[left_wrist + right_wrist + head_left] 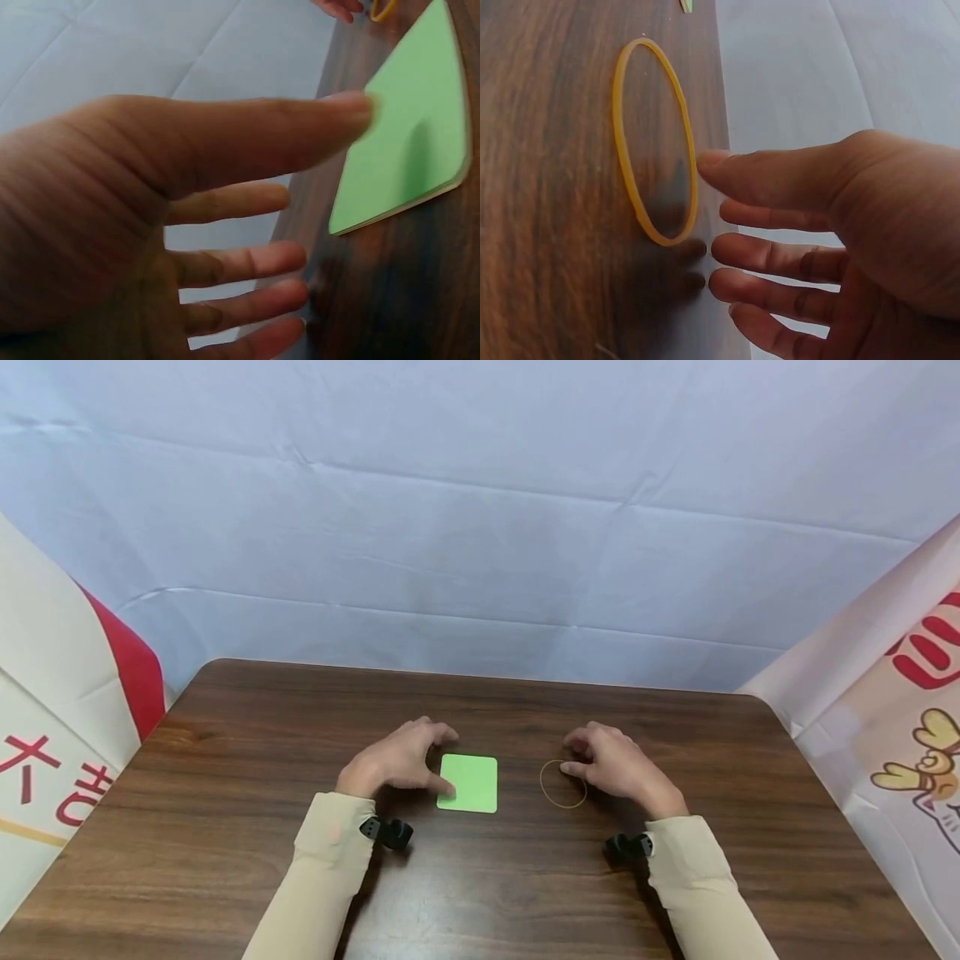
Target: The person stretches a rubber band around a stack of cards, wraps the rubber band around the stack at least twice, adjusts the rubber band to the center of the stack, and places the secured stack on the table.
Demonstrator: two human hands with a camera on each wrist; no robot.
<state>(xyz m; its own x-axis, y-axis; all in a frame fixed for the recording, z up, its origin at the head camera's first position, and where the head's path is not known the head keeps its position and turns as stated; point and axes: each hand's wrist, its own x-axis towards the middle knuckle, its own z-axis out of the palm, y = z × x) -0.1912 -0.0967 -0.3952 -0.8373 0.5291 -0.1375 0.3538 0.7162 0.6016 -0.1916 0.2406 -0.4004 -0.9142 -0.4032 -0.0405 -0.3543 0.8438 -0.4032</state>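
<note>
We see left hand (405, 760) and right hand (617, 764) spread, empty. Green pad (474, 781) and yellow band (618, 120), apparently untouched, lie between for easy reach.

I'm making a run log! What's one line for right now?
left hand: partly over green pad | right hand: at edge of yellow rubber band, contact unclear | held: nothing | pad, band: apart on wooden table

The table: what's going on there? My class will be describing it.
Over the table, a person's left hand holds nothing, its thumb over one side of a green pad. The right hand, also empty, has its thumb at the edge of a rubber band that lies in an open loop. Whether either thumb touches is hard to tell.
</note>
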